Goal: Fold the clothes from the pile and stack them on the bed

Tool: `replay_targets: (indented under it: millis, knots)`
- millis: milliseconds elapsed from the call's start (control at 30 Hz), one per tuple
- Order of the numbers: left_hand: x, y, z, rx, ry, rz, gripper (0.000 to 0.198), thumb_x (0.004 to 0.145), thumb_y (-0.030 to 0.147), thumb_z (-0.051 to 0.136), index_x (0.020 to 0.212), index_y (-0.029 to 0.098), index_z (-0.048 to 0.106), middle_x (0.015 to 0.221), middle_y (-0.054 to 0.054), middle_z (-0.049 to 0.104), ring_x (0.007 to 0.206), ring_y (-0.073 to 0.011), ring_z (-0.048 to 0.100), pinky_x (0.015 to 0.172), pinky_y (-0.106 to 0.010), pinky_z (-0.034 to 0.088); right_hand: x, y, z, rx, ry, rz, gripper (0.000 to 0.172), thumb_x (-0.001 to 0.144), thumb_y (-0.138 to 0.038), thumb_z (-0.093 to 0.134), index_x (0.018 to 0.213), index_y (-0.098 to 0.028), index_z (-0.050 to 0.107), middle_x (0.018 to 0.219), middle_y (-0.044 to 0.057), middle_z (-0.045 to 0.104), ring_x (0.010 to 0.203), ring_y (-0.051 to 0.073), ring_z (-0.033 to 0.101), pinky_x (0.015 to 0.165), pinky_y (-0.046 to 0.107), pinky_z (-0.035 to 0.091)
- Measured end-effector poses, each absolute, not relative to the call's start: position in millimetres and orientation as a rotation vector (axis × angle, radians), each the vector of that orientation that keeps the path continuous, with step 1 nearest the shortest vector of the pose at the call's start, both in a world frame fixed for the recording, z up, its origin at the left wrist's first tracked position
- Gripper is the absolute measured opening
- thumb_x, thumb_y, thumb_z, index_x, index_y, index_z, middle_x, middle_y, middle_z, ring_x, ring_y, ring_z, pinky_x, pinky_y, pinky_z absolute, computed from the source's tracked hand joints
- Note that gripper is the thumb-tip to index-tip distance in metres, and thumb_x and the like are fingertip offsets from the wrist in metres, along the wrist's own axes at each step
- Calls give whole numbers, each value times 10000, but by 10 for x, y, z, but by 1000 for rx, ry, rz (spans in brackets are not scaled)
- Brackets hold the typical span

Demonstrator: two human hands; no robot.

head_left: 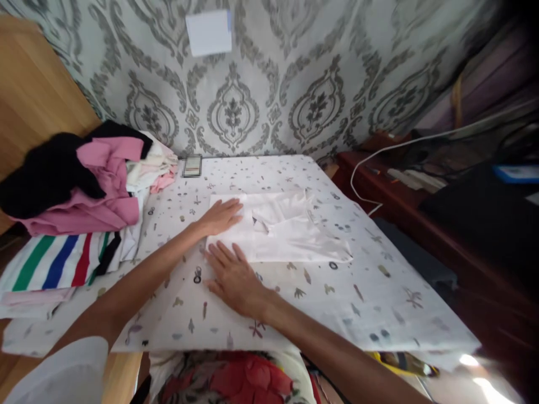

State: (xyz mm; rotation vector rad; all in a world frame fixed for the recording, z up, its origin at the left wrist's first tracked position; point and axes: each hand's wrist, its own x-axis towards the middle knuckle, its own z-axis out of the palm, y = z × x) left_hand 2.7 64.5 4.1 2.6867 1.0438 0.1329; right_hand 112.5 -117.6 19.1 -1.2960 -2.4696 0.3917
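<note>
A white garment (286,235), folded into a long flat shape, lies on the patterned tablecloth (320,303). It has a small dark mark near its middle, and its narrower end points right. My left hand (221,217) rests flat on the upper left part of the garment, fingers stretched toward the right. Lower down, my right hand (236,280) lies with spread fingers at the garment's lower left edge, its fingertips on the fabric and its palm over the tablecloth. Neither hand grips anything.
Clothes are piled at the left: a pink garment (113,196), a black one (46,174) and a striped one (63,261). A small framed square (192,166) lies near the patterned wall. A white cable (396,147) runs over the dark red furniture (379,188) at right.
</note>
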Motion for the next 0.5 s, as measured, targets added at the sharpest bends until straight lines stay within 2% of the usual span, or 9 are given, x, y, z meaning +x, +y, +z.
replay_targets:
  millis: [133,233,300,433,500]
  knots:
    - [-31,822,-41,2703,1081,116,616,1017,536,250,1562,254,300,1659,-63,226,1541,-212,147,1242,-454,71,1142,-1185,76,-1272,-2566,400,575,1031,-478,402,1522,-179,399,1599,97,360,1519,279,210,1226,567,175]
    - [-42,986,-19,2639,1182,129,598,1014,523,270,1555,271,307,1657,-58,234,1541,-227,148,1234,-508,66,1186,-1205,86,-1276,-2566,401,581,1034,-486,388,1526,-178,391,1599,91,362,1521,270,203,1228,560,173]
    - [-45,1061,3,2567,1246,198,588,1017,496,266,1546,248,325,1649,-68,261,1536,-230,168,1232,-503,99,1192,-1212,100,-1271,-2556,394,553,1036,-464,399,1514,-187,405,1593,85,381,1515,262,224,1227,551,175]
    - [-88,1104,46,2348,1501,487,502,975,355,388,1430,162,473,1526,-118,468,1436,-209,377,1194,-351,256,1169,-1217,145,-1273,-2480,296,449,1004,-346,510,1411,-155,501,1504,120,500,1437,245,371,1197,503,271]
    - [-140,1116,87,2233,1652,552,426,921,281,457,1308,136,558,1389,-156,575,1333,-247,486,1143,-363,336,1142,-1211,195,-1347,-2448,216,362,967,-280,569,1296,-127,573,1368,150,598,1300,267,504,1106,477,400]
